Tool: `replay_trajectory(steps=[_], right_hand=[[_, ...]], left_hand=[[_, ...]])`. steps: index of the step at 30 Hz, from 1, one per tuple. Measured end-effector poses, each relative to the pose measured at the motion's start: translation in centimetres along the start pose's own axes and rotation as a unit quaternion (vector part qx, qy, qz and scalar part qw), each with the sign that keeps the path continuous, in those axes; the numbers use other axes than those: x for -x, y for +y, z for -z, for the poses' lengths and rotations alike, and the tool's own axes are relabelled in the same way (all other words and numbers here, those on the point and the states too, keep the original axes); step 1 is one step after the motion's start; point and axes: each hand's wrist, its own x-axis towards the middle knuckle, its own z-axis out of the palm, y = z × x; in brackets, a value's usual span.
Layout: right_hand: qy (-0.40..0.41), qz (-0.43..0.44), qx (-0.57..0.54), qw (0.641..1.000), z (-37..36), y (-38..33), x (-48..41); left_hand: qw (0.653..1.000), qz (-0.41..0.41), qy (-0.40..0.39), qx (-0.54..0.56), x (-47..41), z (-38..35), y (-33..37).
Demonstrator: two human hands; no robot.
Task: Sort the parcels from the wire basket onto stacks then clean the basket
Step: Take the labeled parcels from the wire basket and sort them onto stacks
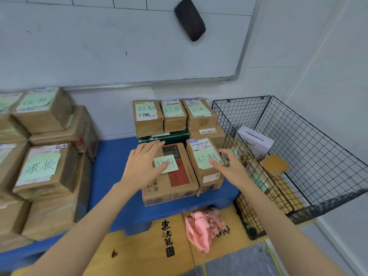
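At right, wire basket (318,156): white box (255,141) and brown parcels (274,165) inside.
Left hand (143,166): fingers straight, flat on a stacked carton (175,188).
Right hand (229,166): fingers spread, touching the neighbouring parcel (209,176).
Pink cloth (203,228): on floor cardboard.

Both forearms (83,222) and hands (143,166) bare

One wide-angle head cam, looking forward and down along both forearms; left hand (146,166) and right hand (231,166) close, mid-frame; black wire basket (318,156) right of them; white whiteboard (119,46) beyond the fingertips.
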Motion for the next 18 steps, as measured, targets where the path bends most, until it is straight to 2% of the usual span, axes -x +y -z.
replay_trajectory(steps=[2, 5, 9, 18], right_hand=[[0.017, 0.027, 0.024, 0.999, 0.7, -0.9, 0.2], [0.024, 0.081, 0.118, 0.989, 2.2, -2.2, 0.3], [0.046, 0.165, 0.268, 0.948, 4.9, -4.1, 0.6], [0.036, 0.172, 0.364, 0.915, 16.3, -2.4, 1.5]], left_hand=[[1.000, -0.009, 0.008, 0.001, -0.3, 0.3, 0.8], [1.000, -0.025, 0.018, 0.003, -0.9, 0.8, 2.5], [0.999, -0.043, 0.019, -0.014, -2.0, 1.3, 5.6], [0.996, -0.072, 0.049, -0.011, -4.6, -0.5, 17.8]])
